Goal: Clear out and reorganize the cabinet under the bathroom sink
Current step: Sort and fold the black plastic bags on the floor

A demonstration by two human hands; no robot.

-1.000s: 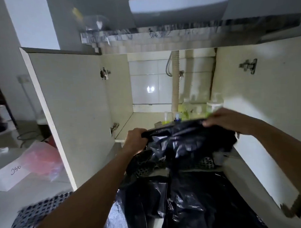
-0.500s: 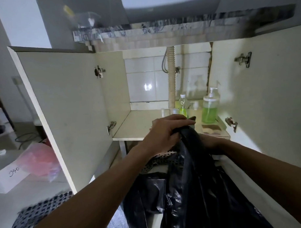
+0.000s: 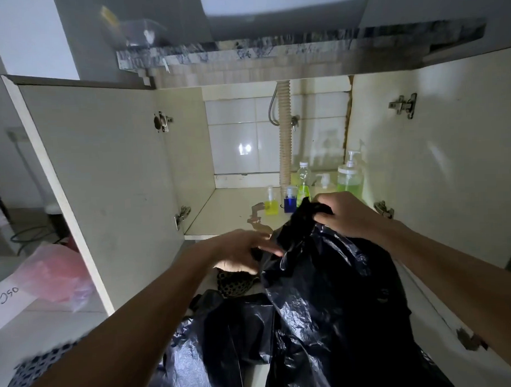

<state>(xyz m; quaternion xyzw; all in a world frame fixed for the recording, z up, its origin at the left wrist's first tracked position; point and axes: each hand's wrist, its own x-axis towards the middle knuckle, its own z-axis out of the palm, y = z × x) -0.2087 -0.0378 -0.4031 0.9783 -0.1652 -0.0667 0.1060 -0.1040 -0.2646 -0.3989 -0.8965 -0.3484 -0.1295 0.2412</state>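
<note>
A: Black bin bag [image 3: 324,277] in front of the open cabinet [image 3: 234,205]. Right hand [image 3: 344,213] clenches its gathered neck; left hand [image 3: 244,251] has fingers loose against the bag's side, no firm grasp seen.

B: Progress?

A: Judged partly cleared. The left of the shelf is bare. Still inside at back right: small yellow bottle [image 3: 271,204], blue bottle [image 3: 290,199], clear bottle [image 3: 303,183], green pump dispenser [image 3: 349,178].

B: Writing?

A: Bottle labels unreadable. Handwritten "JSO" or "OSC" on white paper [image 3: 9,300] on the floor, left.
</note>
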